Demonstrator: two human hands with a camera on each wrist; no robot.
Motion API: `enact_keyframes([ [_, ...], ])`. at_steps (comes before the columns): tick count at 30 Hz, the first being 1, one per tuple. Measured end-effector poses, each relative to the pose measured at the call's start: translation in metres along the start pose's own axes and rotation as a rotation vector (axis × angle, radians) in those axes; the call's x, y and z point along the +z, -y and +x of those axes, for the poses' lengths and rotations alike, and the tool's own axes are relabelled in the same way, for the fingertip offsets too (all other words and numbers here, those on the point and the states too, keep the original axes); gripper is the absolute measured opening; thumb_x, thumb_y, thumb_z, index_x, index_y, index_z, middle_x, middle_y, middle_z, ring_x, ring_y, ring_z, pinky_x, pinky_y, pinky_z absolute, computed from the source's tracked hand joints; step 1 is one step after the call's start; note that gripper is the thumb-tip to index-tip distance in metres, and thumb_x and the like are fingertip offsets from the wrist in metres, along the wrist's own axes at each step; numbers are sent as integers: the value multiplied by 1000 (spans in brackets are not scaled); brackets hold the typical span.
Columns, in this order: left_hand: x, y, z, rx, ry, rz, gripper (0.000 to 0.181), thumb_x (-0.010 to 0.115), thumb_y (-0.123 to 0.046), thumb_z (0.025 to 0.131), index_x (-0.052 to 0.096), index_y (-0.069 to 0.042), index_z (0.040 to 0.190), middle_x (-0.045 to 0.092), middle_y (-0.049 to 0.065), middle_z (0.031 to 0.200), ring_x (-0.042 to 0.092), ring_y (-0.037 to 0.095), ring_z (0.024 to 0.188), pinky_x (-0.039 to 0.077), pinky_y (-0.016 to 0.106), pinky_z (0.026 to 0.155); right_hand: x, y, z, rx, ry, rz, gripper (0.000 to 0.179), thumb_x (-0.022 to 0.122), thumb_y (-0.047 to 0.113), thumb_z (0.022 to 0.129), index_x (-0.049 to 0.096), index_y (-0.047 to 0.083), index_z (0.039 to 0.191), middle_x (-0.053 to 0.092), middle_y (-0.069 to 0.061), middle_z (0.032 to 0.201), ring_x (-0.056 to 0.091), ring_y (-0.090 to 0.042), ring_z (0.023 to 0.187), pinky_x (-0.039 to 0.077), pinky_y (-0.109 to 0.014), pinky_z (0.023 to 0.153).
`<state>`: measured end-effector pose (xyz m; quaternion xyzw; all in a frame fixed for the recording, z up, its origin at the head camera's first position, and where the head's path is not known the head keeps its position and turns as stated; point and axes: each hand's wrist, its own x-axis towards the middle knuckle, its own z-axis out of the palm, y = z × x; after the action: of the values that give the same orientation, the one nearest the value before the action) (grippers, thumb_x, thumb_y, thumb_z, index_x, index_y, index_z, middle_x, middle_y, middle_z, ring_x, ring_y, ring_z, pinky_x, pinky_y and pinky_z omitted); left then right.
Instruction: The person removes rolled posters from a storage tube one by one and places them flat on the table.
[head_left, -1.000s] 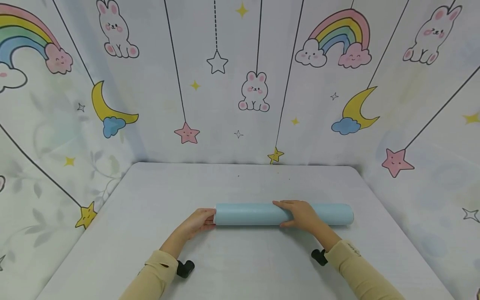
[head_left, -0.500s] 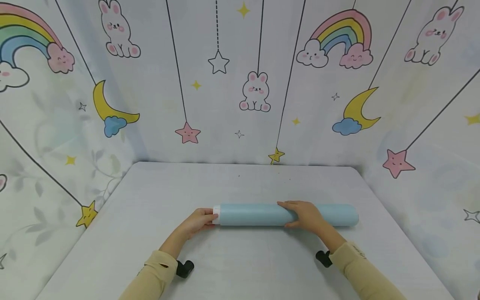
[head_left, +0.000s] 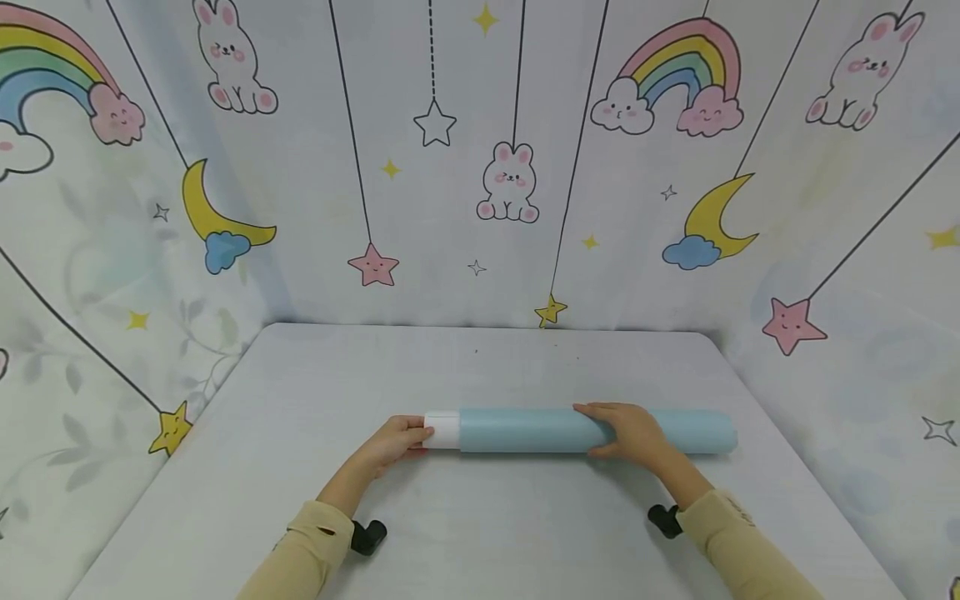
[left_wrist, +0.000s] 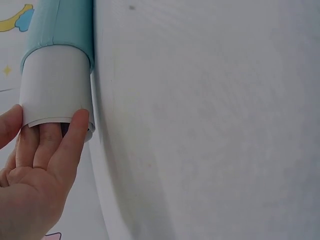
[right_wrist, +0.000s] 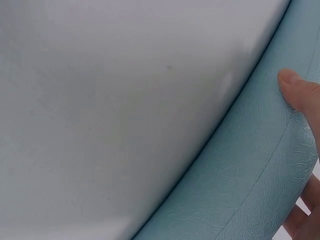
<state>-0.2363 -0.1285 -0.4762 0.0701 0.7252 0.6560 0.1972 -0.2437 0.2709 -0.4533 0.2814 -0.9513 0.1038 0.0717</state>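
Observation:
A light blue tube (head_left: 525, 430) with a leathery, seamed surface (right_wrist: 240, 175) lies crosswise on the white table. From its left end sticks out a roll of white paper (head_left: 442, 430). My left hand (head_left: 390, 444) holds the paper's outer end; in the left wrist view two fingers (left_wrist: 47, 145) reach inside the roll while others press its outside. The paper's overlapping edge shows there, just outside the tube's rim (left_wrist: 55, 46). My right hand (head_left: 633, 433) grips the tube right of its middle, thumb (right_wrist: 295, 87) on one side and fingers on the other.
The white table (head_left: 480, 533) reaches back to a patterned cloth (head_left: 322, 208) with rabbits, rainbows and stars, which also hangs along both sides. Black wrist cameras (head_left: 369, 537) sit at both beige sleeves (head_left: 300, 550).
My right hand has moved to the right with the blue tube. The left hand has stayed nearly in place, and a growing length of white paper shows between it and the tube.

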Motion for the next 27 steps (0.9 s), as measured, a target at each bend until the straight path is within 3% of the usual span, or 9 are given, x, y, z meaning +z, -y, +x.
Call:
enact_keyframes([
  [14,-3,1,-3,-8,-16,-11,41,51,-11,94,44,18,122,54,24,117,54,31,107,44,42,90,-2,-20,-16,29,-44,12,73,84,29,60,57,16,126,58,-9,122,56,-31,108,43,-49,88],
  [27,-4,0,-3,-9,-42,-2,39,49,-8,94,44,19,121,52,28,119,52,35,110,45,41,89,-4,-36,-28,104,-25,18,72,84,28,60,57,17,126,57,-8,124,52,-32,113,30,-63,93],
])
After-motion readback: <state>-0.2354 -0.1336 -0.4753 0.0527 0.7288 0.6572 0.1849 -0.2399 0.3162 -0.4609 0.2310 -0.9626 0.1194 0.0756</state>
